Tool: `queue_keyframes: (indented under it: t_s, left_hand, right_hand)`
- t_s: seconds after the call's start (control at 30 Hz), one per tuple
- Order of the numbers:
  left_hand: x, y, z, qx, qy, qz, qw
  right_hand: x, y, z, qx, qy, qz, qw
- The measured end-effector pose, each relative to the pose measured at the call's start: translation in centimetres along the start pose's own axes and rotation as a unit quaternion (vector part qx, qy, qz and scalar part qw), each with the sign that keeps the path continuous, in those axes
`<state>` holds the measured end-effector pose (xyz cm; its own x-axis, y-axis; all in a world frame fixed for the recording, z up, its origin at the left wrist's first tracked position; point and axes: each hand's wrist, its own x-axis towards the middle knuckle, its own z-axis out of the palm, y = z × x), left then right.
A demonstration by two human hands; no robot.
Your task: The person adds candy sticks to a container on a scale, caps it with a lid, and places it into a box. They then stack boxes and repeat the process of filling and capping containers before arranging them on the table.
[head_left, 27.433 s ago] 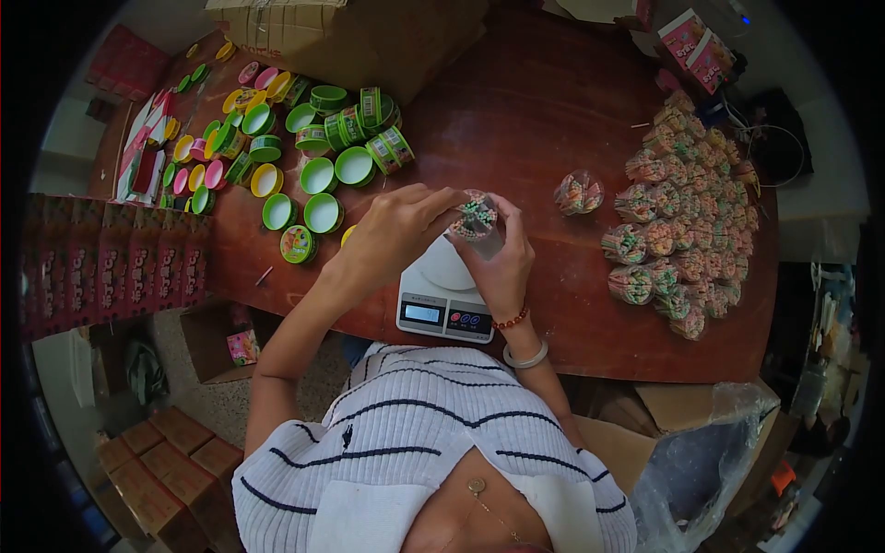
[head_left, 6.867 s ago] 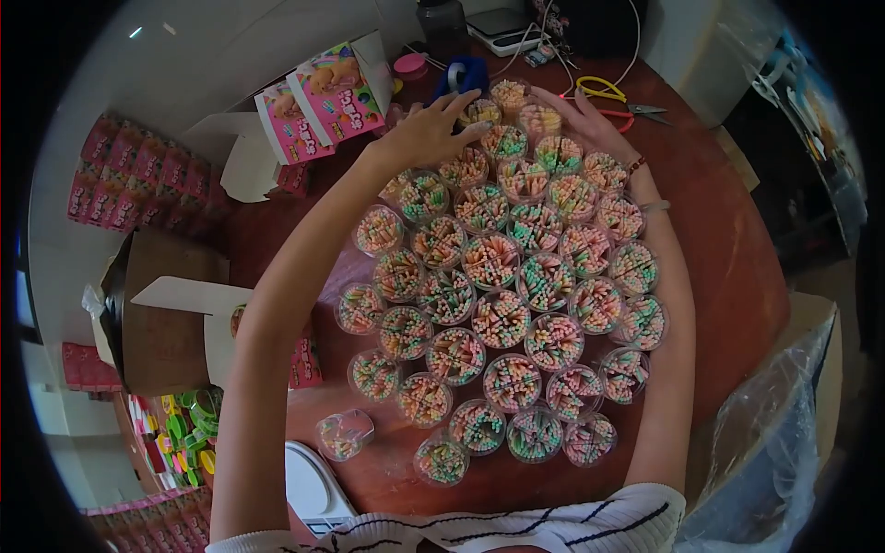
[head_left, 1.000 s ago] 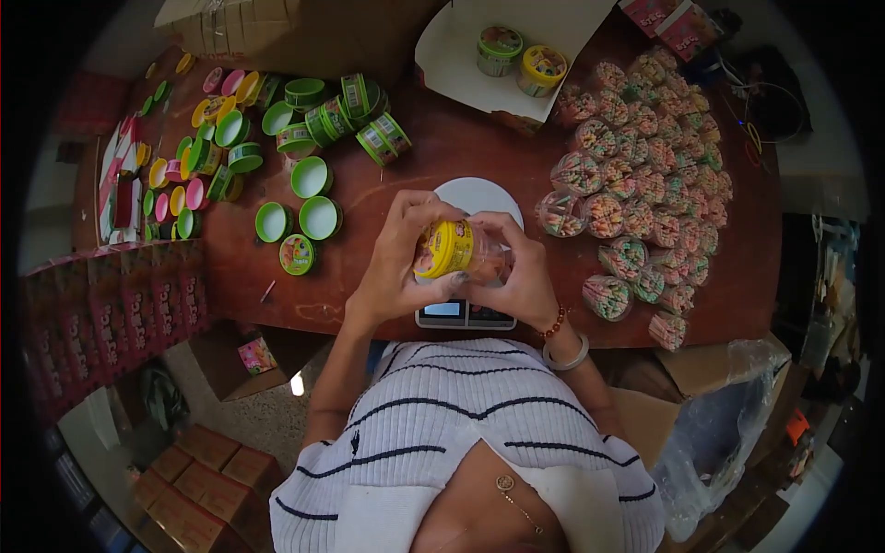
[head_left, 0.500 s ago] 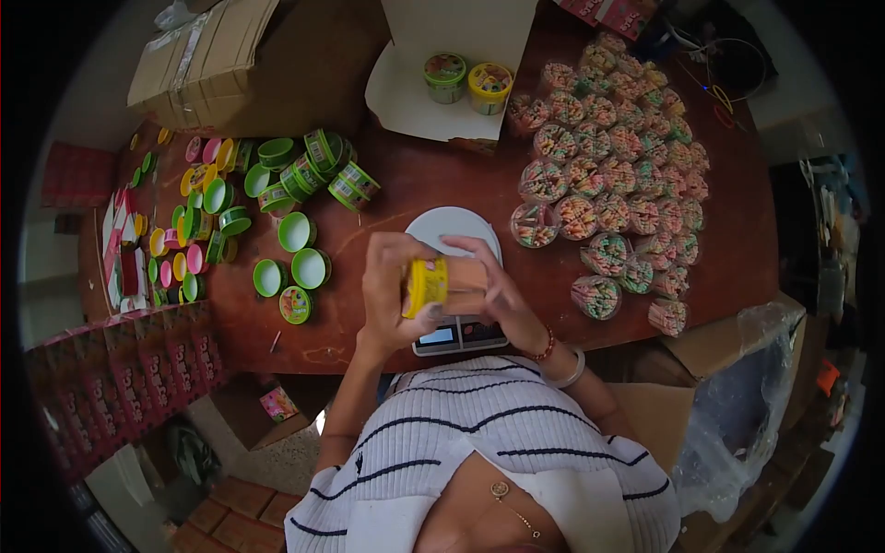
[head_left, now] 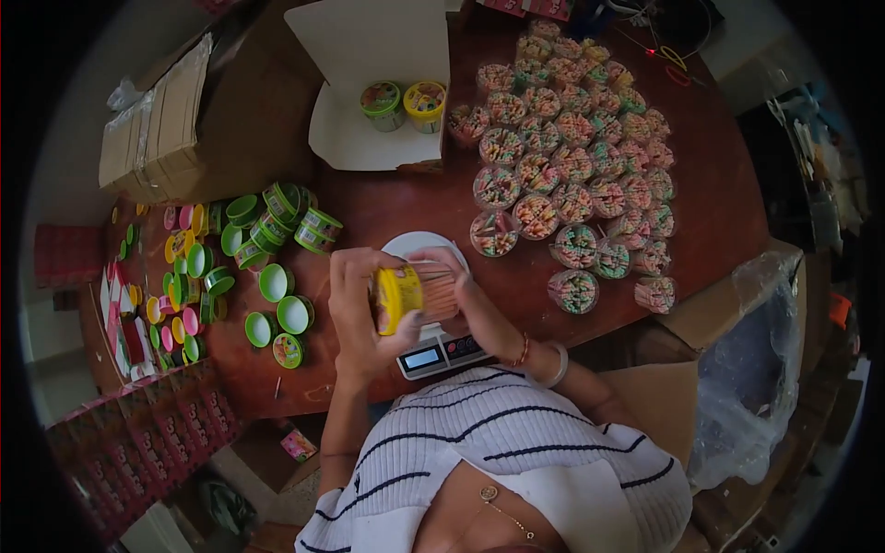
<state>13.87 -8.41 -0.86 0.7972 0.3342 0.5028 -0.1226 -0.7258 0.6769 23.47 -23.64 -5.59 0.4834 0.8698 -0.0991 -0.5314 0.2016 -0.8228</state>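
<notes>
A clear tub of thin pinkish sticks (head_left: 437,293) with a yellow lid (head_left: 398,300) lies tilted on its side between my two hands, above a white scale (head_left: 441,355). My left hand (head_left: 358,304) wraps its fingers round the lid end. Around the clear end curls my right hand (head_left: 472,300). Left of the hands stand green lids (head_left: 294,314), some showing white insides. On the right are many open clear cups of coloured sticks (head_left: 537,215).
Behind the scale, an open white box (head_left: 355,147) holds a green-lidded tub (head_left: 382,106) and a yellow-lidded tub (head_left: 424,103). A large cardboard box (head_left: 157,124) stands at the back left. Clear plastic (head_left: 747,369) covers a carton at the right.
The view has shifted, so the table's objects appear displaced. Both hands still hold the yellow-lidded tub, now turned slightly with more of its sticks showing.
</notes>
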Motion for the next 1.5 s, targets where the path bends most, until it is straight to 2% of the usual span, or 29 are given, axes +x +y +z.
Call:
queue_keyframes:
  t_s: [0.03,0.07,0.13,0.17,0.2,0.23,0.3,0.37,0.4,0.47,0.5,0.57,0.6,0.67,0.7,0.73,0.77,0.83,0.9,0.93,0.97,1.03,1.1,1.13,1.17,1.23,1.3,1.47,1.5]
  left_hand:
    - [0.1,0.7,0.7,-0.128,0.039,-0.125,0.983]
    - [0.2,0.8,1.2,-0.130,0.037,-0.123,0.983]
    - [0.2,0.9,2.1,-0.139,0.048,-0.103,0.984]
    - [1.0,0.8,1.9,-0.056,0.054,-0.018,0.997]
    - [2.0,1.2,1.0,0.024,0.014,0.079,0.997]
    - [3.0,1.9,0.1,0.102,-0.029,0.175,0.979]
    - [3.6,2.9,-0.9,0.147,-0.133,0.268,0.943]
    - [4.9,2.8,-1.2,0.156,-0.250,0.371,0.881]
    - [5.3,2.7,-1.3,0.144,-0.257,0.375,0.879]
    - [6.0,2.2,-1.3,0.134,-0.355,0.401,0.834]
    - [6.9,2.3,-1.7,0.081,-0.385,0.325,0.860]
    - [7.9,0.2,-3.0,0.146,-0.344,0.229,0.899]
    - [8.8,-0.7,-3.4,0.164,-0.305,0.191,0.919]
    - [11.7,-3.1,-2.9,0.177,-0.180,0.117,0.961]
    - [12.5,-5.1,-2.9,0.197,-0.129,0.058,0.970]
    - [13.3,-6.9,-2.4,0.219,-0.108,0.048,0.969]
    - [14.0,-8.4,-1.6,0.245,-0.083,0.036,0.965]
    - [15.2,-10.4,0.5,0.291,-0.093,-0.025,0.952]
    - [15.7,-12.5,2.8,0.291,-0.097,-0.012,0.952]
    - [16.2,-12.6,3.8,0.295,-0.131,-0.025,0.946]
    - [16.4,-12.8,4.6,0.294,-0.167,-0.038,0.940]
    - [15.9,-14.3,5.9,0.285,-0.152,-0.015,0.946]
    - [15.0,-14.7,6.2,0.271,-0.144,0.007,0.952]
    - [14.6,-14.3,5.6,0.181,-0.184,-0.001,0.966]
    - [14.0,-13.9,4.8,0.092,-0.221,-0.011,0.971]
    - [13.3,-12.6,3.4,0.098,-0.207,-0.042,0.972]
    - [12.8,-10.5,1.5,0.076,-0.164,-0.057,0.982]
    - [10.8,-5.2,-8.0,0.090,-0.064,-0.043,0.993]
    - [9.6,-4.5,-9.8,0.103,-0.036,-0.051,0.993]
  right_hand:
    - [0.1,-0.2,0.6,-0.121,0.009,-0.110,0.987]
    - [0.1,-0.4,1.2,-0.240,0.046,-0.214,0.946]
    - [0.3,0.6,0.8,-0.217,0.064,-0.204,0.952]
    - [0.5,0.4,0.1,-0.091,0.034,-0.086,0.992]
    - [0.8,0.1,-0.5,0.037,0.035,0.036,0.998]
    - [0.7,-0.6,-0.5,0.092,0.008,0.129,0.987]
    - [0.6,-1.8,-0.5,0.190,-0.017,0.322,0.927]
    - [0.8,-1.2,-1.1,0.168,-0.038,0.396,0.902]
    - [0.9,-0.9,-1.4,0.157,-0.050,0.432,0.887]
    - [1.0,1.1,-2.5,0.228,-0.143,0.451,0.851]
    - [0.8,0.5,-3.0,0.260,-0.200,0.457,0.827]
    - [-1.3,-0.9,-4.2,0.042,-0.134,0.321,0.937]
    - [-3.0,-4.1,-3.1,-0.033,-0.017,0.099,0.994]
    - [-7.7,-5.5,-5.1,-0.277,0.157,0.010,0.948]
    - [-9.8,-5.2,-5.7,-0.331,0.262,-0.027,0.906]
    - [-11.5,-4.6,-6.4,-0.381,0.359,-0.064,0.850]
    - [-12.3,-4.3,-7.1,-0.439,0.403,-0.078,0.799]
    - [-12.8,-2.9,-8.7,-0.508,0.425,-0.070,0.746]
    - [-12.0,0.0,-10.2,-0.513,0.436,-0.115,0.730]
    - [-12.0,1.2,-11.2,-0.536,0.437,-0.146,0.708]
    - [-11.8,1.1,-11.1,-0.535,0.430,-0.150,0.711]
    - [-12.1,0.8,-10.5,-0.441,0.426,-0.139,0.777]
    - [-12.5,-0.7,-8.5,-0.477,0.365,-0.153,0.785]
    - [-11.6,-2.3,-6.1,-0.380,0.334,-0.154,0.849]
    - [-10.9,-3.8,-4.7,-0.413,0.276,-0.128,0.859]
    - [-7.2,-3.1,-3.2,-0.390,0.170,-0.182,0.886]
    - [-2.9,-1.2,-2.0,-0.465,0.095,-0.237,0.847]
    - [1.1,1.5,-1.1,-0.517,0.049,-0.239,0.820]
    - [0.5,0.6,-1.0,-0.493,0.064,-0.197,0.845]
